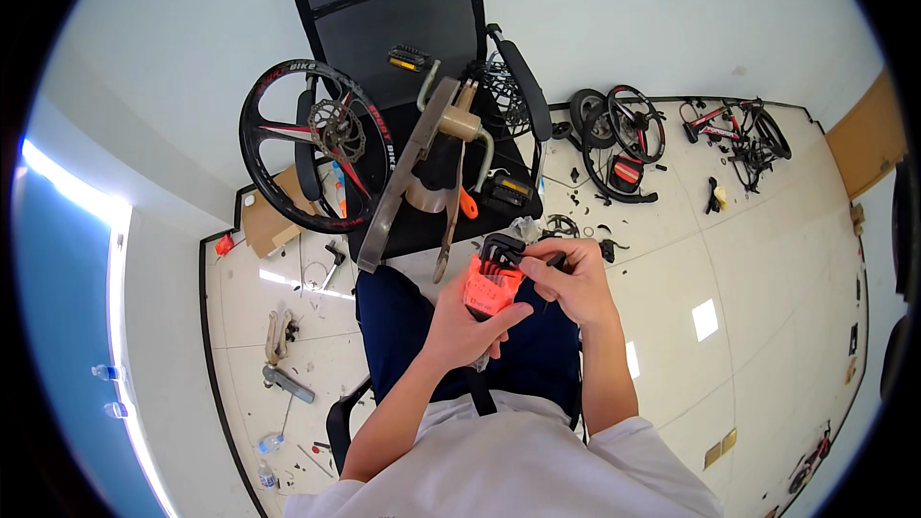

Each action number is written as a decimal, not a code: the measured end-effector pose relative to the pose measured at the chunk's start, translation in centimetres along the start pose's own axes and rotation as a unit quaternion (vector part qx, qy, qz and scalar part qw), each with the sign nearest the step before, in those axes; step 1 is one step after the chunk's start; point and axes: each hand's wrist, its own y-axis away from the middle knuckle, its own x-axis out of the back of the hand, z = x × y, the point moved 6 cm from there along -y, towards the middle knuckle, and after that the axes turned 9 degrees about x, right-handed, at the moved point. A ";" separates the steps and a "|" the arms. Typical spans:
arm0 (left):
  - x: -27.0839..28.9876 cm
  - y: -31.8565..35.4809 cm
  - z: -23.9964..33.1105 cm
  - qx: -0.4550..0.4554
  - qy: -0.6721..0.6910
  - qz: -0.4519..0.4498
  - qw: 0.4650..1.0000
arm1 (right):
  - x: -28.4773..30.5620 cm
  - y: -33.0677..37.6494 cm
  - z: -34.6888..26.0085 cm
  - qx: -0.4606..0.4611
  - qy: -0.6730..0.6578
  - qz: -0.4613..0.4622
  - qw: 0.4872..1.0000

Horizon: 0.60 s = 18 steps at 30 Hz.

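Note:
My left hand (467,324) holds an orange holder of black hex keys (491,286) over my lap. My right hand (573,280) pinches one of the black keys at the top of the set, fingers closed on it. Just beyond my hands a tan bicycle frame part with cranks and pedals (443,149) rests on the seat of a black mesh office chair (403,29). A black bicycle wheel with red spokes and a brake disc (317,144) leans against the chair's left side.
Light tiled floor all around. Bicycle wheels, tyres and small parts (619,139) lie at the back right, with a red bicycle frame (734,129) further right. A cardboard box (269,216), tools (283,350) and water bottles (271,443) lie on the left.

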 end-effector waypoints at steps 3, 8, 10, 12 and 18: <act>0.4 -0.1 -0.4 0.005 -0.016 0.021 1.000 | -0.3 0.3 -1.0 0.067 0.130 0.032 0.989; 1.0 -0.3 -0.7 -0.039 -0.073 0.068 0.994 | -1.4 2.7 -4.3 0.194 0.277 0.088 0.937; 1.1 -0.7 -0.7 -0.062 -0.123 0.084 0.987 | -3.0 2.9 -4.6 0.228 0.289 0.040 0.929; 1.2 -0.8 -0.6 -0.153 -0.196 0.116 0.962 | -3.8 2.5 -4.3 0.271 0.338 0.038 0.901; 2.4 -0.4 -1.2 -0.148 -0.264 0.160 0.939 | -5.3 1.5 -3.4 0.206 0.456 -0.045 0.865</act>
